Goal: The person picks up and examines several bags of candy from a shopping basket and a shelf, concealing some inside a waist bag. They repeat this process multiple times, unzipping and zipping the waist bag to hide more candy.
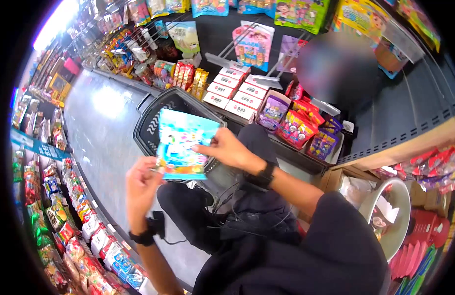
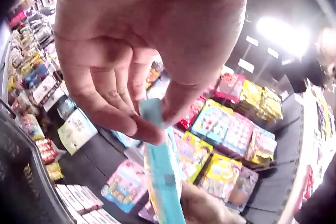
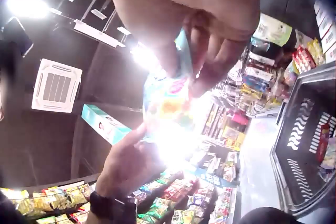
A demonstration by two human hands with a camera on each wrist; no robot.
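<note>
A light blue snack bag (image 1: 185,135) is held up over the knees in the head view, its printed front partly washed out by glare. My left hand (image 1: 141,187) pinches its lower left corner between thumb and fingertips. On the opposite edge, my right hand (image 1: 232,150) grips the bag with the thumb lying across the front. The left wrist view shows the bag edge-on as a narrow blue strip (image 2: 163,171) between thumb and fingers. Behind the bag stands a black shopping basket (image 3: 278,155), partly hidden by it in the head view.
White boxes (image 1: 232,91) and red and purple snack packs (image 1: 296,129) line the low shelf ahead. Hanging bags (image 1: 254,45) are above them. Snack packs fill the shelf (image 1: 84,211) on the left. A pale bucket (image 1: 402,206) stands at the right. Cables (image 1: 225,201) lie around the legs.
</note>
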